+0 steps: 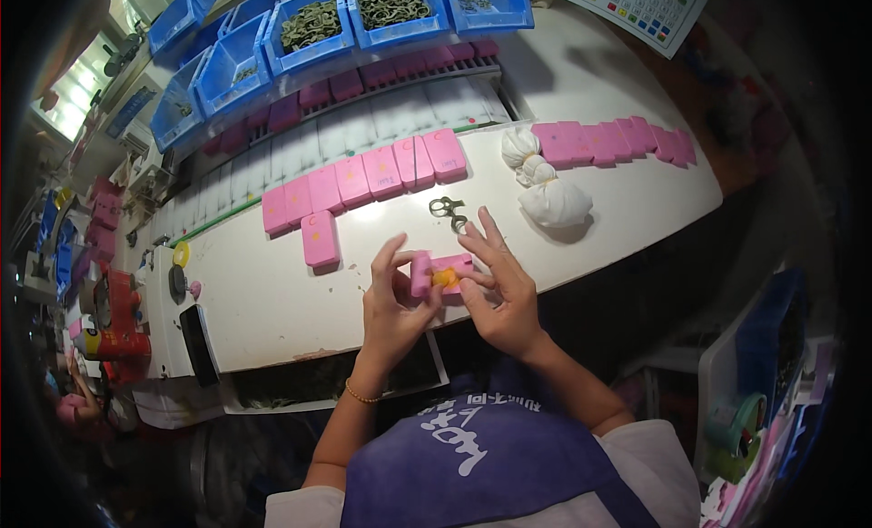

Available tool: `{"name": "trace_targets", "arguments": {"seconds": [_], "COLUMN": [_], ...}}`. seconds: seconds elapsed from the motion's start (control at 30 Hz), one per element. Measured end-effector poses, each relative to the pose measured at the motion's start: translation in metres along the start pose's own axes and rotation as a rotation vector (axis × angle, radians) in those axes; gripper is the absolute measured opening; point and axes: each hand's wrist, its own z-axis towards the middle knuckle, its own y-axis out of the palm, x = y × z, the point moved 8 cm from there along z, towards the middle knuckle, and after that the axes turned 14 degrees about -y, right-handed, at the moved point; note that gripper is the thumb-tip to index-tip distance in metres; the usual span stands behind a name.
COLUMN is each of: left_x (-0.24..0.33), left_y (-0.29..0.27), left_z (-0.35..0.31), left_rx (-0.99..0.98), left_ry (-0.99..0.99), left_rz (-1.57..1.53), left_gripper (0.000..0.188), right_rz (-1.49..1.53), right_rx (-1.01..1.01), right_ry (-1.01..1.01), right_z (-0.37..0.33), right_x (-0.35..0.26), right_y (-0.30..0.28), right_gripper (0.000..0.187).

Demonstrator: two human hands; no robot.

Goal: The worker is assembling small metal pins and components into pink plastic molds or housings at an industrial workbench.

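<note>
Head view showed both hands meeting over the near edge of the white table (272, 301), sharing one small pink block (434, 273) with an orange piece (444, 277) at its middle. Left hand (392, 305) pinched the block's left end with thumb and forefinger; right hand (502, 292) gripped the right end, spare fingers fanned wide. Risk, as judged: the block hung past the table edge, so a loosened pinch could drop it or the orange piece into the lap. Small scissors (447, 210) lay just beyond, near the fingertips.
</note>
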Motion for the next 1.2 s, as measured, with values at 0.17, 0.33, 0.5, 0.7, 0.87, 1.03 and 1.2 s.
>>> {"name": "trace_targets", "arguments": {"seconds": [0.17,0.33,0.5,0.7,0.87,1.03,1.2], "left_x": [-0.018,-0.018,0.011,-0.026,-0.049,-0.030,-0.040], "left_y": [-0.007,-0.026,-0.022,-0.010,-0.024,-0.021,-0.027], "left_z": [0.000,-0.011,-0.014,-0.010,-0.004,0.009,0.009], "left_rx": [-0.094,0.018,-0.096,-0.009,0.053,0.067,0.072], "left_ry": [-0.113,-0.209,0.023,-0.559,-0.695,-0.655,-0.649], "left_rz": [-0.079,-0.631,-0.101,-1.227,-1.176,-0.909,-0.823], "left_gripper": [0.056,0.039,0.035,0.061,0.064,0.066,0.068], "right_rz": [-0.403,0.593,0.658,0.114,-0.744,-1.082,-0.593], "right_rx": [-0.141,-0.148,-0.229,-0.381,-0.185,-0.421,-0.343], "right_ry": [-0.223,0.591,0.527,-0.075,-0.378,-0.192,-0.500], "right_z": [0.000,-0.037,-0.032,-0.041,0.054,0.097,0.078], "right_x": [-0.015,0.022,0.014,-0.011,0.013,0.067,-0.022], "right_y": [-0.003,0.029,0.043,0.051,-0.026,-0.075,-0.023], "right_gripper": [0.038,0.036,0.039,0.047,0.044,0.047,0.059]}}
